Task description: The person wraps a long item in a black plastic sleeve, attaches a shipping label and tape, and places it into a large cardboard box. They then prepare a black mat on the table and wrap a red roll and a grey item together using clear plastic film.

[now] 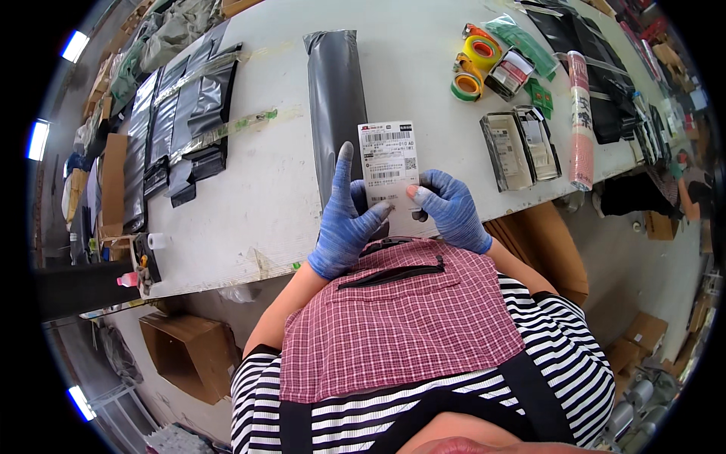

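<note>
Between both hands I hold a white shipping label (388, 163) printed with barcodes and dark text. My left hand (342, 219), in a blue knit glove, grips its left edge and lower corner, with the index finger stretched upward. My right hand (451, 206), also gloved in blue, pinches the lower right part; one fingertip pokes out bare. Under and behind the label, a long parcel in dark grey plastic (333, 91) lies lengthwise on the white table (265, 219). Part of that parcel is hidden by the label and my left hand.
At left lie several black plastic mailing bags (200, 106) with clear tape across them. Tape dispensers (481, 51), an opened box (510, 151) and a pink-and-white roll (580, 121) are at right. More black bags (597, 68) sit beyond. A cardboard box (189, 356) stands on the floor.
</note>
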The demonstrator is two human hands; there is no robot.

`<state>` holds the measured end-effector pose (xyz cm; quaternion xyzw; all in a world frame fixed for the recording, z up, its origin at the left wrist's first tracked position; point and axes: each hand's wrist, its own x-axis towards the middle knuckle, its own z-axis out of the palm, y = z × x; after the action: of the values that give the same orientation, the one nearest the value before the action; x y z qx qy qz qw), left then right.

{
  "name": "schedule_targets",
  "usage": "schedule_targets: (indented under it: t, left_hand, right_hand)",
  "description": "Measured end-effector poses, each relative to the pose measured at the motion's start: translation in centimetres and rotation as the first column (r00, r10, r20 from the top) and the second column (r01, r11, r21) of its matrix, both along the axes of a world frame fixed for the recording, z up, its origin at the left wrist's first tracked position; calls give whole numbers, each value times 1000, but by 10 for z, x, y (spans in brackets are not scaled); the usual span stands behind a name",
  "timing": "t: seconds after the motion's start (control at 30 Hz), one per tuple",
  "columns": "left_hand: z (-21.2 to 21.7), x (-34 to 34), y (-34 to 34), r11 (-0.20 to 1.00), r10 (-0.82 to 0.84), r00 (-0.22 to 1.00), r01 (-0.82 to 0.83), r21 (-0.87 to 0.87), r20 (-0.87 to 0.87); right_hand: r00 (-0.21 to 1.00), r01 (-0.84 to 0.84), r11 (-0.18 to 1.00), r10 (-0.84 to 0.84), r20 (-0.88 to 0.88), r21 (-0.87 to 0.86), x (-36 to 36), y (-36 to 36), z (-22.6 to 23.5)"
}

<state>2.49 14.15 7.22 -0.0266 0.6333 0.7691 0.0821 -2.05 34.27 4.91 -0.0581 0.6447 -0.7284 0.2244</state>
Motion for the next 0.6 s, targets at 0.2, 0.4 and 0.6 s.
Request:
schedule_targets:
  t: [0.2,0.4,0.6]
  left_hand:
    - [-13,0,-8,999,-30,987,27,-26,-155]
    - [-3,-1,-9,996,90,984,-92,-1,-156]
    - [0,0,-12,989,137,985,-142,-32,-107]
  right_hand:
    - [998,-65,998,65,-6,21,-1,-4,4]
    - [993,-89,987,99,67,-135,2,1,0]
    - [989,-118,986,127,75,-122,1,0,-1]
